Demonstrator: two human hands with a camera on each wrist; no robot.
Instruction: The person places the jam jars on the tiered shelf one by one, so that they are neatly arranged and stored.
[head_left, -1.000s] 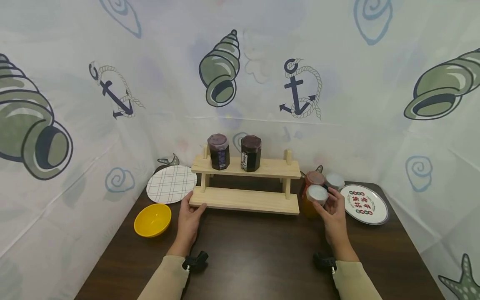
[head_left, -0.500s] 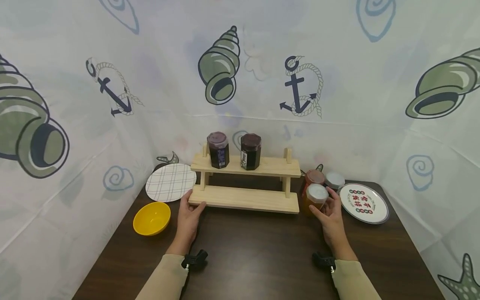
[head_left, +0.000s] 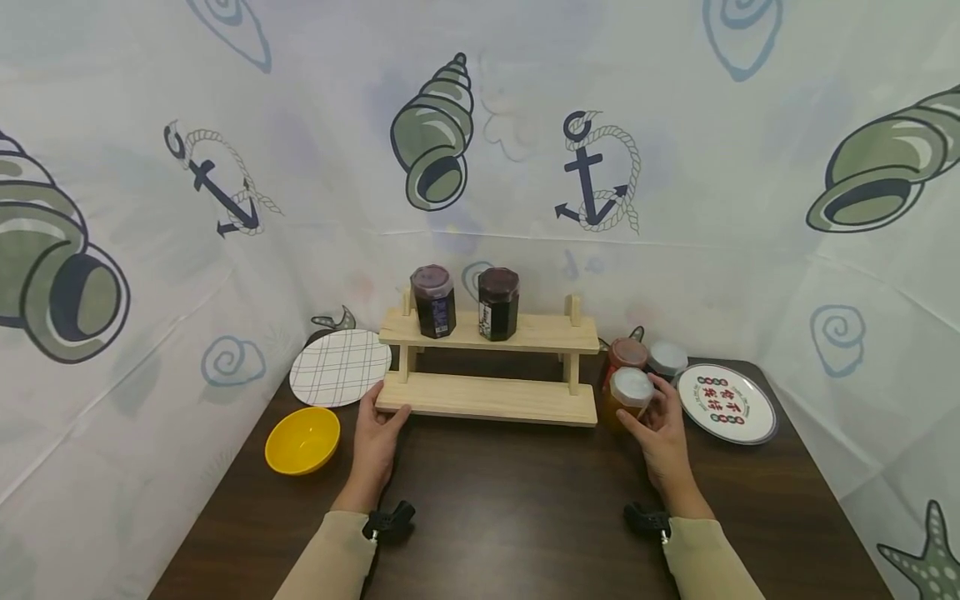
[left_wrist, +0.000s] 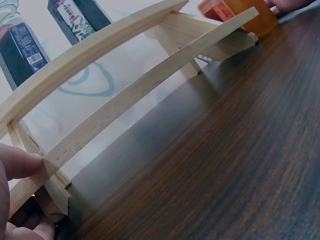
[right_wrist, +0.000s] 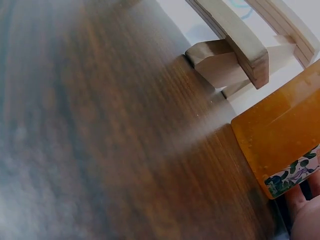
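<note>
1. Since a second ago little has moved: my right hand (head_left: pixel 660 437) has settled lower round the amber jar (head_left: pixel 628 398), which now stands on the table (head_left: pixel 510 500) rather than tipped toward me; my left hand (head_left: pixel 377 433) stays on the shelf's corner.
2. Head view: the amber jar stands upright, long axis vertical, white lid up, just right of the wooden shelf (head_left: pixel 487 398). My right fingers curl round its side. My left hand lies fairly flat, thumb against the lower board's left end. Two dark jars (head_left: pixel 467 302) stand on the top board; a red-lidded jar (head_left: pixel 626 357) and a grey-lidded one (head_left: pixel 667 359) stand behind the amber one. The yellow bowl (head_left: pixel 302 439) shows nothing inside.
3. Left wrist view: only here my thumb (left_wrist: pixel 17 161) shows pressed on the lower board's edge (left_wrist: pixel 125 102); the other fingers are mostly out of frame.
4. Right wrist view: the amber jar's wall (right_wrist: pixel 277 137) and its floral label (right_wrist: pixel 292 176), hidden from the head camera, stand close to the shelf's foot (right_wrist: pixel 220 62).
</note>
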